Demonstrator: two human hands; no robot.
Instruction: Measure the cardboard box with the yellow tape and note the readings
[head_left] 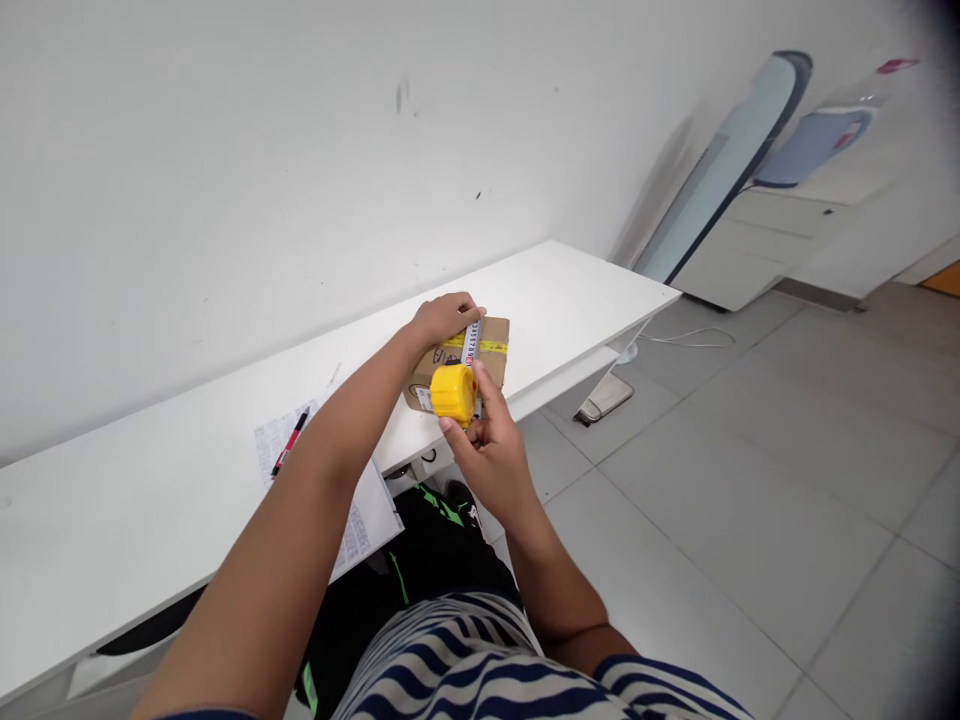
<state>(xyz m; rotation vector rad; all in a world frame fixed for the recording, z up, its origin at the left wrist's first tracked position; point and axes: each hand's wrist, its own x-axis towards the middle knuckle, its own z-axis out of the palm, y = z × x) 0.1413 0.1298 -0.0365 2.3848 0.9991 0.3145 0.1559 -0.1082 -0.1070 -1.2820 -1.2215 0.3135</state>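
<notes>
A yellow tape measure [452,393] is held in my right hand [491,445], thumb along the side of its case. Its white blade [470,343] is drawn out across the top of a brown cardboard box [495,330]. At the box's far edge, my left hand [448,316] is closed at the blade's end; the exact grip of its fingertips is partly hidden. Yellow tape and dark handwriting mark the box, which rests on the white table. The tape case covers part of the box's near side.
Printed papers [360,520] lie on the white table [150,500] to the left, with a red and black pen [290,443] on them. A surfboard-shaped panel [727,170] leans on the wall beside a white cabinet [772,235]. A metal-looking object [604,398] lies on the floor.
</notes>
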